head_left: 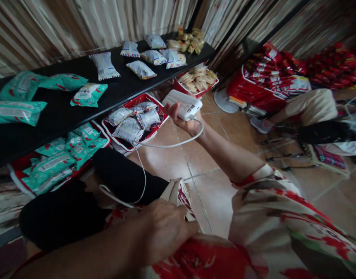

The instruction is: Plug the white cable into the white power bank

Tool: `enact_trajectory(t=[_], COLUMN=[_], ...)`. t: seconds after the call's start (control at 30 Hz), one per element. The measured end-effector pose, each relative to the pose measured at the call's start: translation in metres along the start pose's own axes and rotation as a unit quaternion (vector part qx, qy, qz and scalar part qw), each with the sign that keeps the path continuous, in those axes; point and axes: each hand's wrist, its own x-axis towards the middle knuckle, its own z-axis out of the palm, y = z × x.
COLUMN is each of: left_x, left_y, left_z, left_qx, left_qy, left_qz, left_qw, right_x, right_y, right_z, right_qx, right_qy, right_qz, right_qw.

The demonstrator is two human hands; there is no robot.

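My right hand [186,121] is wrapped round a white power bank [182,104] and holds it out over the tiled floor. A white cable [180,144] plugs into its near end, loops left and runs back to my lap. My left hand [169,228] lies low at my waist, against my red and beige floral clothing [201,259]. Its fingers are curled, and what they hold, if anything, is hidden. Just beyond the power bank stands a red basket [217,82] of pale packets. Left of it, another red basket [163,112] holds silver-white snack packets [128,130].
A long black shelf [79,106] carries green packets [89,95], white packets [104,66] and small gold packets [195,40]. Below it stands a basket of green packets [54,162]. At right are red packets [268,58] and another person's leg [308,104]. Tiled floor [207,174] lies between.
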Motion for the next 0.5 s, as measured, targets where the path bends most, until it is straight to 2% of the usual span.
enact_trajectory(t=[0.1,0.2,0.3,0.37,0.5], left_x=[-0.008,-0.003,0.021,0.036,0.048], left_y=[-0.019,-0.027,-0.034,-0.044,-0.068], left_z=[0.022,0.034,0.035,0.032,0.028], left_qx=[-0.037,-0.007,0.008,-0.013,-0.048], left_qy=[-0.018,-0.014,-0.034,-0.049,-0.027], left_qz=[-0.020,-0.043,-0.090,-0.119,-0.155], left_qw=[0.999,0.999,0.995,0.992,0.986], right_x=[-0.022,-0.041,-0.053,-0.060,-0.086], right_y=[-0.006,-0.001,0.005,0.007,0.004], right_z=[-0.008,-0.018,-0.022,-0.019,-0.007], right_qx=[-0.102,-0.185,-0.222,-0.254,-0.256], right_qy=[-0.064,-0.109,-0.116,-0.131,-0.175], right_qz=[0.065,0.123,0.188,0.249,0.371], right_qw=[0.991,0.969,0.950,0.925,0.875])
